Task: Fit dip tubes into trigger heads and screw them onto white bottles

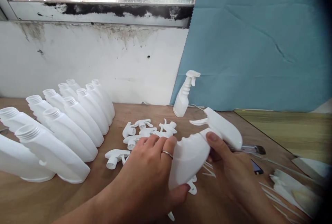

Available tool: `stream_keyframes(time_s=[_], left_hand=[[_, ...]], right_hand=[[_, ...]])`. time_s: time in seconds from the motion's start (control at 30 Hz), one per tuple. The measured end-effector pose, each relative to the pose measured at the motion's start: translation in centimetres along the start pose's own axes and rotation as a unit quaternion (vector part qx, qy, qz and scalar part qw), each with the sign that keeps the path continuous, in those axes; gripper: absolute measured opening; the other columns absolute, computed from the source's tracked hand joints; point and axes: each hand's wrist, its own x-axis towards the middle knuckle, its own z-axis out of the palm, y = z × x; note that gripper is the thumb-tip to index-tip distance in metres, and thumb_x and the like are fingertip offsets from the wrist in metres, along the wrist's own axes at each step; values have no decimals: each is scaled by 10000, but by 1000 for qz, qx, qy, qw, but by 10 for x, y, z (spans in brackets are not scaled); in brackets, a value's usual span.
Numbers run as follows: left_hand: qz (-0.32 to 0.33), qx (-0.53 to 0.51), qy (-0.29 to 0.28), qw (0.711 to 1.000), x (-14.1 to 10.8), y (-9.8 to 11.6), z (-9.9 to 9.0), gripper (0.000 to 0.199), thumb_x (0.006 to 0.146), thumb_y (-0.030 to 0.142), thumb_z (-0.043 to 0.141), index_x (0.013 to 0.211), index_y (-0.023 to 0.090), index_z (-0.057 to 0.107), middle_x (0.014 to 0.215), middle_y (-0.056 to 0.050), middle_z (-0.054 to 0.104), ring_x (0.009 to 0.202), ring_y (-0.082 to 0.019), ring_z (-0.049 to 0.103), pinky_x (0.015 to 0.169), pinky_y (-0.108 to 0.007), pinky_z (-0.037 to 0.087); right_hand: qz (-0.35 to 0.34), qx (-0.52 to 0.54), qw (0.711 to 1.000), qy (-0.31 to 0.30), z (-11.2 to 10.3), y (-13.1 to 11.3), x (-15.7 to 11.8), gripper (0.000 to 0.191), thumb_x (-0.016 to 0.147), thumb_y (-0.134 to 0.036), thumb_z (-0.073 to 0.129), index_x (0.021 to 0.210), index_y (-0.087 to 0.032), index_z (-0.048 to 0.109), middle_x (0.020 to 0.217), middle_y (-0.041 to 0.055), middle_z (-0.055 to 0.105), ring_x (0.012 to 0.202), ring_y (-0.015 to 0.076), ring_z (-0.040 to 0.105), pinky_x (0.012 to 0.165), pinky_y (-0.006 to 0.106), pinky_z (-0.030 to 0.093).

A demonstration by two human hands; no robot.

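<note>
A person's two bare hands hold one white plastic spray bottle just above a wooden worktable. The left hand, a ring on one finger, wraps around the bottle's body, thumb underneath and fingers over the top, which steadies it on its side. The right hand closes around the neck, thumb pressed where the white trigger sprayer head meets the bottle, a grip that suits seating or twisting the head. The nozzle points away to the right.

To the left, open-necked bottles lie in two overlapping rows, threaded mouths up and uncapped. Between the rows and the hands sits a loose heap of trigger heads, within easy reach. One finished spray bottle stands upright at the back against a blue sheet. Thin white dip tubes lie scattered on the right
</note>
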Motion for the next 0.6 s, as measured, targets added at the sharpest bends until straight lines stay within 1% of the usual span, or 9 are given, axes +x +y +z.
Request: stream_keyframes(time_s=[0.07,0.1,0.17,0.2,0.27,0.33,0.43,0.53,0.6], left_hand=[[-34,-50,-47,997,1,2,-8,551,670,354,800,1122,190,531,989,-69,642,896,-297,602,779,-409,495],[-56,-90,-84,991,3,4,-14,489,680,348,773,1093,205,553,939,-42,648,843,-271,612,721,-359,492],[-102,-179,-158,966,5,6,-28,378,719,356,714,1053,234,586,850,8,646,733,-212,613,610,-281,454],[-121,-213,-178,953,6,7,-33,346,739,364,689,1049,242,595,832,22,646,703,-192,608,577,-262,433],[-141,-246,-179,942,7,7,-39,338,757,369,666,1067,249,605,847,31,651,700,-179,603,562,-248,413],[-142,-256,-171,941,6,6,-38,368,760,354,662,1110,260,602,883,33,657,732,-182,605,581,-245,413],[-141,-298,-194,924,4,2,-34,335,788,331,632,1117,269,606,913,34,662,768,-188,605,617,-246,427],[-145,-392,-218,882,5,-2,-35,291,819,320,569,1098,254,621,1039,13,665,880,-207,619,713,-259,457],[-158,-462,-218,845,7,-6,-37,303,802,319,539,1071,235,650,1018,-2,673,905,-221,627,737,-273,465]], right_hand=[[51,52,997,15,0,-2,-2,338,600,-436,903,755,-192,727,702,23,679,581,173,607,466,231,538],[65,75,995,3,1,-5,-2,367,575,-439,909,792,-192,747,724,22,685,605,172,611,482,220,544],[86,112,988,-64,1,-12,-3,383,598,-452,886,864,-203,770,745,24,688,627,177,615,504,220,554],[90,129,983,-98,2,-15,-4,363,622,-449,870,882,-214,774,756,23,689,633,178,616,518,225,560],[96,155,973,-143,1,-18,-4,324,645,-429,868,892,-242,774,797,20,696,664,180,624,566,230,577],[102,157,973,-138,0,-19,-4,306,644,-404,886,886,-258,770,820,10,694,703,170,625,605,210,581],[114,147,972,-141,-3,-20,-2,262,681,-373,872,883,-246,764,849,14,680,756,167,621,640,200,584],[103,185,961,-177,-5,-23,0,260,693,-345,844,912,-238,755,903,30,659,822,185,623,711,238,597],[87,210,954,-196,-7,-24,1,325,657,-376,861,932,-248,742,918,39,633,850,210,621,736,279,601]])
